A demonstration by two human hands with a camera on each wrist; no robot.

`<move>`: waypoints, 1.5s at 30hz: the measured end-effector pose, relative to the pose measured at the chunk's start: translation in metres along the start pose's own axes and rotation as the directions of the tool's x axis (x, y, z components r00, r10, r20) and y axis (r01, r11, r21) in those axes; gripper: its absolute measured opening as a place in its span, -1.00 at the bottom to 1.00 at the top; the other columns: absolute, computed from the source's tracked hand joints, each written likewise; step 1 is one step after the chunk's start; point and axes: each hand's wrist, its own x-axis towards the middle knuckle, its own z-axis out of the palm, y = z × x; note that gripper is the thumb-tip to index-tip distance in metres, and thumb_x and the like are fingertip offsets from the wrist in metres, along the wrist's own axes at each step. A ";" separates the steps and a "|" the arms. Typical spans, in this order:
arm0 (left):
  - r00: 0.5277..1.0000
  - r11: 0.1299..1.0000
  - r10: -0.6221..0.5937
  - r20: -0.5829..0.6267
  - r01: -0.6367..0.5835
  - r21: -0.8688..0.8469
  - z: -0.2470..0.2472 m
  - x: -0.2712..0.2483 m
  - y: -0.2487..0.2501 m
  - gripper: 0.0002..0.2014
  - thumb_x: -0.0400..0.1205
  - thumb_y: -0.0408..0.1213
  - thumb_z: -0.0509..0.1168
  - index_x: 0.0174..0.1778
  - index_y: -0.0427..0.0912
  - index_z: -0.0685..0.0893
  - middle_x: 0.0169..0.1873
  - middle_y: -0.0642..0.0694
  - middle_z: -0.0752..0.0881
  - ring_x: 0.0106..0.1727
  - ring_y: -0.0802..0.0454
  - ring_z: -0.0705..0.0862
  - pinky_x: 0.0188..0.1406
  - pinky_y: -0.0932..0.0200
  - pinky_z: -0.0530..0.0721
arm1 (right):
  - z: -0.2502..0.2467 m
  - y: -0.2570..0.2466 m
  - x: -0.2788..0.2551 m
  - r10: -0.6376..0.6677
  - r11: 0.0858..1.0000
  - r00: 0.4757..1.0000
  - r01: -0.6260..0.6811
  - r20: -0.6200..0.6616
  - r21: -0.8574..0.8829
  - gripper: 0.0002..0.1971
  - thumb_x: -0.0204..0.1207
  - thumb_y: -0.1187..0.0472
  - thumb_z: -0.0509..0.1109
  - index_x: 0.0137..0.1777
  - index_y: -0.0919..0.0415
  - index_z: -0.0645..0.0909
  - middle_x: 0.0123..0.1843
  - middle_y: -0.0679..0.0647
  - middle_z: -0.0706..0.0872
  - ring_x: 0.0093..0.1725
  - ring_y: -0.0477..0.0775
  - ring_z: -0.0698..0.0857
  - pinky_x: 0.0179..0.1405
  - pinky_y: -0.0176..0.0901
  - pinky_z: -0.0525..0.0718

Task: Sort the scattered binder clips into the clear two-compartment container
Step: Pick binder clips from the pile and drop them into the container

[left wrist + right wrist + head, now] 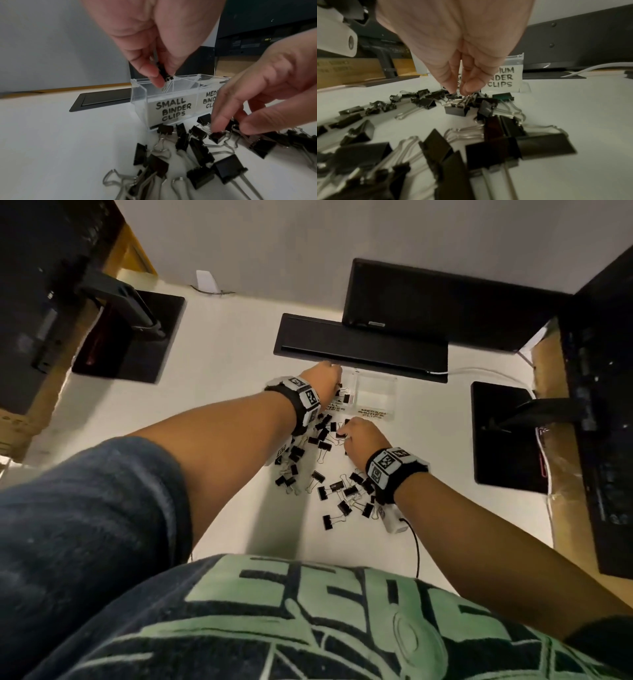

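Note:
The clear two-compartment container stands at the far middle of the white table, labelled "SMALL BINDER CLIPS" on the left and "MEDIUM BINDER CLIPS" on the right. My left hand pinches a small black binder clip just above the small compartment's rim. Several black binder clips of both sizes lie scattered in front of the container. My right hand reaches down into the pile, thumb and forefinger closed on a small clip that lies on the table.
A black flat panel lies right behind the container, with a monitor beyond it. Black monitor bases stand at the left and the right. A white cable runs at the back right. A small white device lies under my right wrist.

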 end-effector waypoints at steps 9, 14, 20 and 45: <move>0.994 0.991 -0.042 -0.097 0.029 -0.131 0.007 -0.035 -0.032 -0.69 0.63 -0.44 0.19 0.29 -0.19 0.60 0.24 -0.23 0.56 0.18 -0.19 0.64 0.15 0.04 0.60 | 0.007 -0.001 0.006 0.014 0.992 1.000 -0.013 0.011 -0.126 -0.69 0.57 0.45 0.15 0.21 0.32 0.64 0.20 0.26 0.62 0.21 0.25 0.60 0.19 0.06 0.65; 0.932 0.911 -0.354 -0.079 0.324 -0.253 0.033 -0.068 -0.069 -0.73 0.58 -0.46 0.23 0.18 -0.21 0.63 0.21 -0.23 0.58 0.19 -0.17 0.63 0.07 0.12 0.55 | 0.012 -0.011 0.009 0.099 0.994 0.992 -0.103 -0.084 -0.044 -0.78 0.60 0.33 0.19 0.12 0.32 0.63 0.14 0.27 0.64 0.11 0.26 0.65 0.04 0.00 0.63; 0.927 0.898 -0.375 -0.028 0.356 -0.258 0.057 -0.088 -0.080 -0.68 0.60 -0.43 0.25 0.25 -0.11 0.63 0.19 -0.20 0.59 0.20 -0.16 0.62 -0.03 0.17 0.49 | 0.013 -0.017 0.011 0.137 0.990 0.987 -0.140 -0.079 -0.034 -0.77 0.60 0.31 0.22 0.15 0.32 0.65 0.17 0.27 0.64 0.14 0.25 0.66 0.02 -0.06 0.61; 0.914 0.861 -0.406 0.012 0.387 -0.330 0.060 -0.101 -0.074 -0.70 0.61 -0.34 0.25 0.27 -0.26 0.59 0.28 -0.23 0.45 0.05 -0.20 0.65 -0.01 0.12 0.58 | 0.016 -0.019 0.021 -0.056 0.998 0.994 0.053 -0.093 -0.039 -0.62 0.54 0.51 0.15 0.31 0.33 0.57 0.34 0.16 0.53 0.39 0.14 0.48 0.28 -0.08 0.52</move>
